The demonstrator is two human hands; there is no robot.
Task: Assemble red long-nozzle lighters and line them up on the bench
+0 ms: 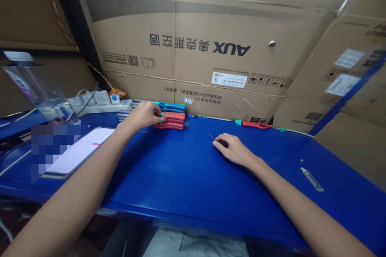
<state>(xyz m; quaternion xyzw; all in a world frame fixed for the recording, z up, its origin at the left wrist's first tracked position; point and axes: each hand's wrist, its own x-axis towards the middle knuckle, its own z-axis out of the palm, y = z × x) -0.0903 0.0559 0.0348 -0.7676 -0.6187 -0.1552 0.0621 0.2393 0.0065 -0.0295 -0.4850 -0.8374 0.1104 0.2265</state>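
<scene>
My left hand (146,115) reaches to a stack of long tools with red handles (173,121) and small green parts. Its fingers are closed at the near end of the upper red handle; the fingertips are partly hidden. Behind them lie blue handles (171,106) of the same kind, and metal rods (123,116) stick out left of the hand. Over the middle of the table, my right hand (230,146) pinches a thin dark pin-like rod (211,136), whose tip points up and left. What kind of rod it is I cannot make out.
On the blue table (169,176) lie a phone (87,146) with a lit screen, a small clear plastic tube (312,179) and another red-handled tool (256,125) by the cardboard wall (193,20). A bottle (45,84) and power strip (99,107) stand left.
</scene>
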